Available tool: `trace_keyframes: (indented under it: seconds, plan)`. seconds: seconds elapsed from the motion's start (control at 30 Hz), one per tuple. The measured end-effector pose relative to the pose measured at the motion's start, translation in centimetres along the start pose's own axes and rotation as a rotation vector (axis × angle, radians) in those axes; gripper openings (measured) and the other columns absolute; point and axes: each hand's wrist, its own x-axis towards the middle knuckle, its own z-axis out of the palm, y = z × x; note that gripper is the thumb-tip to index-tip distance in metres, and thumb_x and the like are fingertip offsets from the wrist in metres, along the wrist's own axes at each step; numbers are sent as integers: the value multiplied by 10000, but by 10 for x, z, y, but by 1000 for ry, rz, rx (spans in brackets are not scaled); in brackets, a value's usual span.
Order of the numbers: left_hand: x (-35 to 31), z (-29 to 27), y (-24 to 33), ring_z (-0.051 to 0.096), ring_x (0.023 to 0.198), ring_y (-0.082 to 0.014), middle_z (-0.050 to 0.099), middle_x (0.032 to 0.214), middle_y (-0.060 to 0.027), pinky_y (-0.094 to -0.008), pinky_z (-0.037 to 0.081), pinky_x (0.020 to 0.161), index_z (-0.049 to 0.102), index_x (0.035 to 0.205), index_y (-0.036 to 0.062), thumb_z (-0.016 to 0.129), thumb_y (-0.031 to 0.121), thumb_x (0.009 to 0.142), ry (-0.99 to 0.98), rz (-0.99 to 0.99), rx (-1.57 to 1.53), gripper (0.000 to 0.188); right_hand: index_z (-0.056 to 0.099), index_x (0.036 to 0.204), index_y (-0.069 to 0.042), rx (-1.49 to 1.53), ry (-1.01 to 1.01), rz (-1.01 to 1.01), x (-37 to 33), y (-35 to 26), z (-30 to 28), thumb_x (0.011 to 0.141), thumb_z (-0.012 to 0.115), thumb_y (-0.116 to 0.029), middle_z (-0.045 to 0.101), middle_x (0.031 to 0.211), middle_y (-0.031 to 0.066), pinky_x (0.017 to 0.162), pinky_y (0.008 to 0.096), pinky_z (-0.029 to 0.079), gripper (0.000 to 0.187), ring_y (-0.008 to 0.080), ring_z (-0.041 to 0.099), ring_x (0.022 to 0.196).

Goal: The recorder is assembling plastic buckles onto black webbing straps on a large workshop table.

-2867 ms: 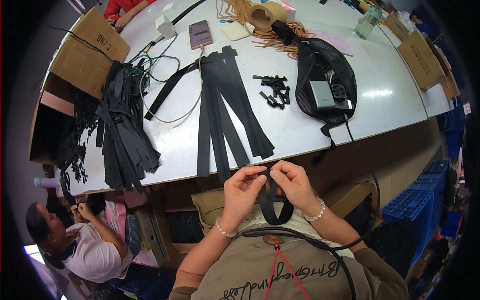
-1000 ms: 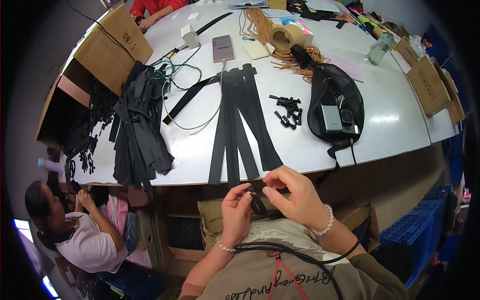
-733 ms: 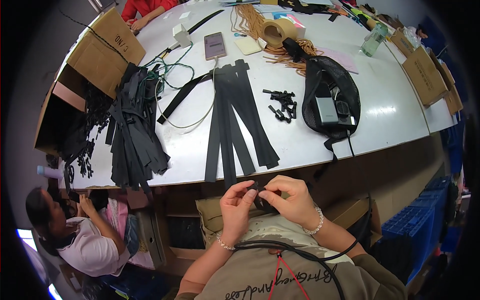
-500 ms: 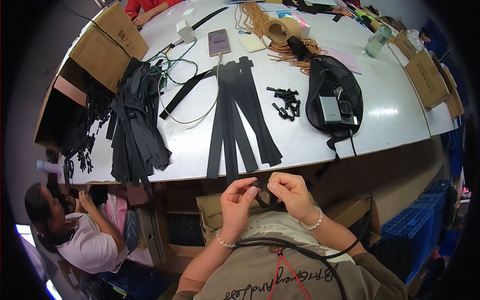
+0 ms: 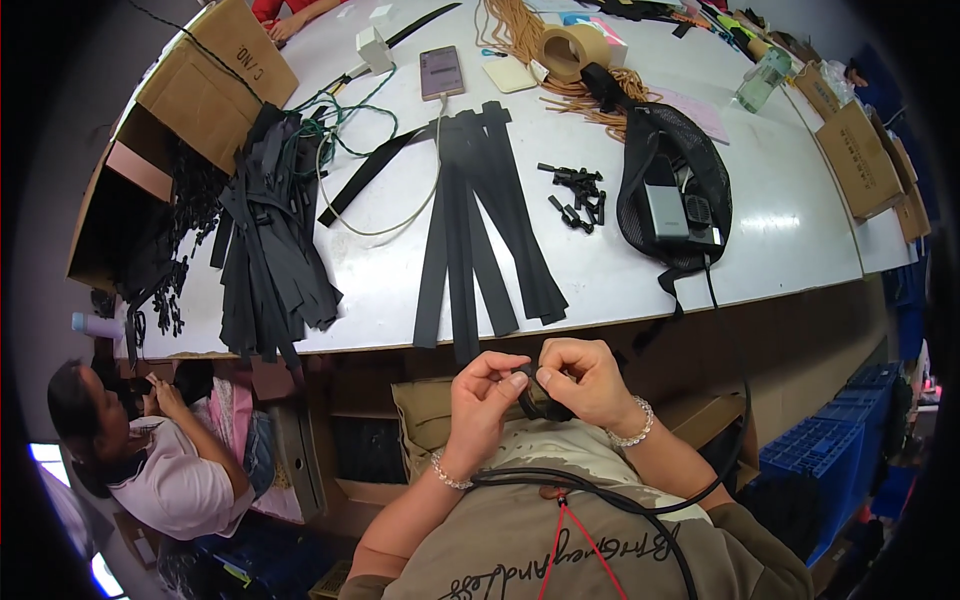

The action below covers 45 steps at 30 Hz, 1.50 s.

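My left hand (image 5: 484, 402) and my right hand (image 5: 588, 388) meet in front of my body, just below the table's near edge. Each one pinches a black strap (image 5: 532, 408), which curves down between them. The exact spot under the fingertips is too small and dark to make out. Beyond my hands, a fanned bunch of flat black straps (image 5: 458, 240) lies on the white table (image 5: 380, 290), its ends reaching the near edge. To the right of that bunch sits a small heap of black plastic pieces (image 5: 580, 190).
A larger heap of black straps (image 5: 275, 260) hangs beside an open cardboard box (image 5: 215, 85) at left. A phone (image 5: 441, 74) on a white cable, tape roll (image 5: 575, 52), tan cords (image 5: 510, 30) and black mesh bag (image 5: 640, 130) occupy the table. A co-worker (image 5: 180, 480) sits at lower left.
My hands have drawn slightly closer together, and the right fingers have curled in more. The strap between them now bends in a tighter curve. The view has shifted slightly.
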Motion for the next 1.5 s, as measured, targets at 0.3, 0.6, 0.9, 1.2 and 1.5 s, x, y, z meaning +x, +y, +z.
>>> trace_keyframes:
  seconds: [0.3, 0.6, 0.9, 1.2, 1.5]
  plan:
    - [-1, 3, 2, 494, 721, -22, 521, 799, 26, -156, 415, 666, 608, 977, -15, 597, -6, 828, -20, -14, 2, 150, 500, 636, -14, -14, -7, 19, -1, -1, -3, 771, 588, -8, 435, 584, -53, 438, 203, 250, 161, 6, 329, 514]
    - [-1, 4, 5, 474, 702, -10, 510, 772, 35, -156, 417, 645, 609, 975, -13, 602, -7, 829, -44, 7, 112, 146, 508, 646, 2, -151, 39, -66, -2, -5, -1, 775, 588, -8, 463, 603, -5, 440, 220, 274, 152, 43, 367, 503]
    - [-2, 4, 6, 528, 740, -20, 597, 843, -1, -155, 444, 645, 605, 981, -10, 625, -33, 823, -35, 47, 175, 161, 534, 698, 24, -212, 160, -144, -9, -2, 8, 797, 594, 2, 509, 644, 42, 456, 229, 318, 118, 80, 426, 524]
    - [-1, 10, 4, 506, 724, -21, 600, 861, 2, -163, 418, 618, 630, 997, -4, 640, -26, 822, 37, 208, 317, 177, 589, 788, 32, -226, 137, -238, -8, -3, -1, 789, 610, 18, 573, 720, 79, 506, 232, 397, 25, 125, 507, 578]
    - [-1, 8, 3, 515, 715, -21, 601, 870, -1, -157, 421, 602, 631, 990, -11, 652, -17, 818, -10, 148, 303, 173, 573, 772, 23, -280, 278, -240, -15, 2, 8, 775, 609, 45, 575, 725, 81, 576, 238, 416, 43, 148, 526, 644]
